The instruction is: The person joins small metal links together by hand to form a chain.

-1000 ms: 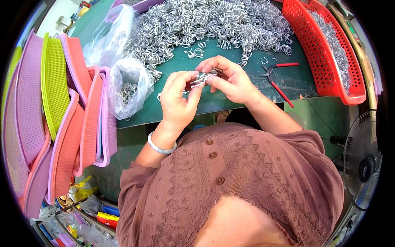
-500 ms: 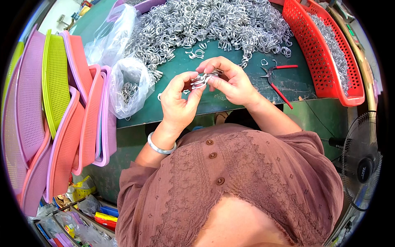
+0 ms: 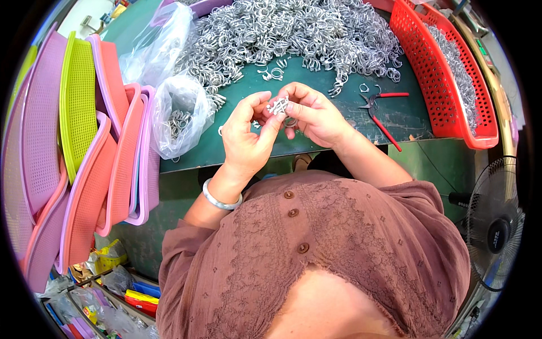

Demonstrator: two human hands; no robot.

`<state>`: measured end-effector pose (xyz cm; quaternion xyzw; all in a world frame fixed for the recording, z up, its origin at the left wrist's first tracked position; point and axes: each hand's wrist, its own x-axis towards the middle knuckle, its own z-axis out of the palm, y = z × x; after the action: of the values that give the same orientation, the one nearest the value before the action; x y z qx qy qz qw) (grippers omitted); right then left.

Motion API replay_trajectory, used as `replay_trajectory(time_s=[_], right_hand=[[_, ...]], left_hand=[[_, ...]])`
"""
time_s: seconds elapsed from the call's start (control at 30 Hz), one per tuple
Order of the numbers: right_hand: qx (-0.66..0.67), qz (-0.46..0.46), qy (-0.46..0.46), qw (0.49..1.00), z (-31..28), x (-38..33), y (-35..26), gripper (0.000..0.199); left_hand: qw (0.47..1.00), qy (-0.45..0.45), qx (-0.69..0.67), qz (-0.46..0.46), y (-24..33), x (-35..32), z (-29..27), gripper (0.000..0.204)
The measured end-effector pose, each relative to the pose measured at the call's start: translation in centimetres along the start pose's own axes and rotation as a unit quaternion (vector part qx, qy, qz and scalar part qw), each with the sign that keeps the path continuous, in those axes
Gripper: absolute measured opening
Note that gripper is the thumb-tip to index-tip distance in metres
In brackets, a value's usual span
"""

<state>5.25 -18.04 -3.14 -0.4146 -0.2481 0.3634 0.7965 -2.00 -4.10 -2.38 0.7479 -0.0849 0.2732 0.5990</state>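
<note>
A small cluster of silver metal rings is pinched between my two hands above the green table's near edge. My left hand closes thumb and fingers on the cluster's left side. From the right, my right hand grips the same rings, with one ring hanging below its thumb. Beyond my hands spreads a large heap of like rings, with a few loose rings at its near side. A clear plastic bag with rings inside stands left of my left hand.
Red-handled pliers lie on the green table to my right. Beyond them stands a red perforated basket holding more metal pieces. Stacked colourful plastic baskets crowd the left side. A black fan is at the lower right.
The rings between my hands have turned, so their ends now face up in a cluster. My right fingers have curled lower around them.
</note>
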Motion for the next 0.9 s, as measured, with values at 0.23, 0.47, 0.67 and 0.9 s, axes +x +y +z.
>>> replay_trajectory(time_s=[0.23, 0.47, 0.67, 0.9], right_hand=[[0.13, 0.051, -0.025, 0.99, -0.5, 0.1, 0.7, 0.012], [0.166, 0.075, -0.013, 0.983, -0.3, 0.1, 0.9, 0.014], [0.123, 0.053, 0.034, 0.99, -0.5, -0.3, 0.4, 0.012], [-0.252, -0.034, 0.184, 0.949, -2.1, -1.8, -5.2, 0.009]], left_hand=[[0.999, -0.026, 0.02, -0.019, 0.4, 0.1, 0.0, 0.022], [0.998, -0.027, 0.018, -0.047, 1.0, 0.3, 0.0, 0.017], [0.999, -0.015, 0.036, -0.018, 1.3, 0.5, 0.3, 0.016], [0.989, -0.064, 0.074, -0.111, -0.7, -0.6, -1.2, 0.023]])
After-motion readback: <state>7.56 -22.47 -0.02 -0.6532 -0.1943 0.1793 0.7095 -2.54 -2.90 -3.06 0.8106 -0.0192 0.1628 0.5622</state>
